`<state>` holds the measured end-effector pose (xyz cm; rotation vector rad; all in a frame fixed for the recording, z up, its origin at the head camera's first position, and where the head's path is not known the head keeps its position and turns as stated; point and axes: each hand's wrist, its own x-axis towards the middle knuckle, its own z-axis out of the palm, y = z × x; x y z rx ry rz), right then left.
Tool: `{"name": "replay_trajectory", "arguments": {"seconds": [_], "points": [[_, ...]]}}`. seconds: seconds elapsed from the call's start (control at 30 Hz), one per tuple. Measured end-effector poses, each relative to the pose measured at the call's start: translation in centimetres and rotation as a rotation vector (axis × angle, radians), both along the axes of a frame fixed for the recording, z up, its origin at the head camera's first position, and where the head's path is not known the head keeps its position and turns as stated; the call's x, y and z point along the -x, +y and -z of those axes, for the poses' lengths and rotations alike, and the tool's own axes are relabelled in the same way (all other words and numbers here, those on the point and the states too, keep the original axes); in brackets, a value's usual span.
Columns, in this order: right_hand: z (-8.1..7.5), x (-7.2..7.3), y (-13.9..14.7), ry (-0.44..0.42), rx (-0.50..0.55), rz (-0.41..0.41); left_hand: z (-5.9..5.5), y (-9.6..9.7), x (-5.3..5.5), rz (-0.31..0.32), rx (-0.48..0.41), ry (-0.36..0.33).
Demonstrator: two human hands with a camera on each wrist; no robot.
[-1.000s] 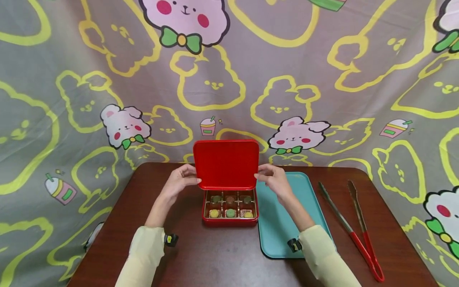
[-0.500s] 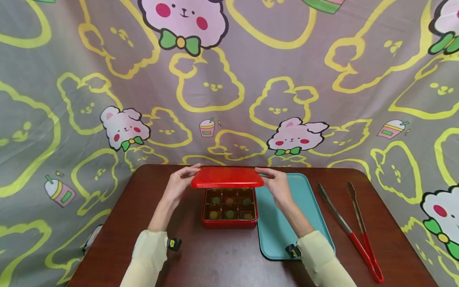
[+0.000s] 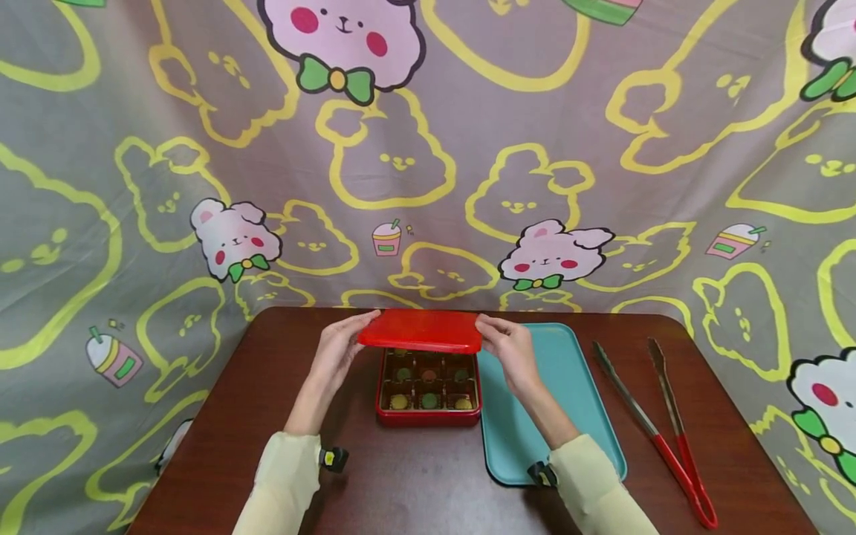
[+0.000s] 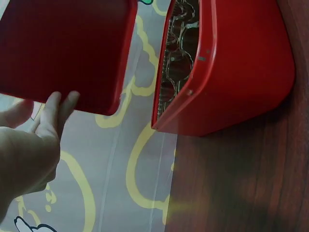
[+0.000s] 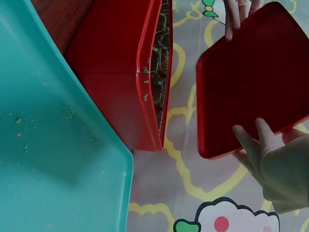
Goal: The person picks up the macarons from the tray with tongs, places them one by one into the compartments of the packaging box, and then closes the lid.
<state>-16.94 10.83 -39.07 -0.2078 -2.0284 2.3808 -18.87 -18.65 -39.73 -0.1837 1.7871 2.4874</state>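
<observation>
A red lid [image 3: 421, 330] is held level above a red box [image 3: 428, 418], over its back part. My left hand [image 3: 334, 351] pinches the lid's left edge, and my right hand [image 3: 512, 352] pinches the right edge. Round yellow, green and brown pieces [image 3: 429, 400] sit in the box's divided insert, the back row partly hidden by the lid. In the left wrist view, fingertips of my left hand [image 4: 41, 140] lie on the lid's inner face [image 4: 67, 53]. The right wrist view has a gap between lid [image 5: 251, 87] and box [image 5: 113, 72].
A teal tray [image 3: 555, 416] with small crumbs on it lies right beside the box. Farther right, red-handled metal tongs [image 3: 669, 438] rest spread on the brown table [image 3: 401, 490]. A patterned cloth [image 3: 428, 186] hangs behind the table.
The lid was tilted up with its inside facing me a second ago. It has since swung down to nearly level above the box, both hands still gripping it.
</observation>
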Motion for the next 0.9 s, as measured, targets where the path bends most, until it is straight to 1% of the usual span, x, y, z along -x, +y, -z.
{"name": "replay_trajectory", "arguments": {"seconds": [0.13, 0.23, 0.37, 0.57, 0.8, 0.9], "points": [[0.0, 0.0, 0.0, -0.011, -0.053, -0.019, -0.2, 0.1, -0.2, -0.005, 0.067, -0.003], [0.2, -0.1, 0.1, -0.017, -0.092, -0.028, -0.1, 0.1, -0.4, 0.001, 0.121, -0.012], [0.6, -0.2, 0.1, -0.004, -0.151, -0.051, 0.4, 0.0, -0.6, 0.024, 0.193, -0.021], [1.3, -0.1, 0.0, 0.012, -0.213, -0.066, 1.4, 0.3, -1.1, 0.031, 0.319, -0.033], [2.3, -0.1, -0.6, 0.031, -0.285, -0.044, 2.2, 0.5, -1.4, 0.029, 0.383, -0.022], [2.9, 0.0, -0.9, 0.039, -0.355, -0.033, 2.6, 0.5, -1.5, 0.03, 0.404, -0.03]]}}
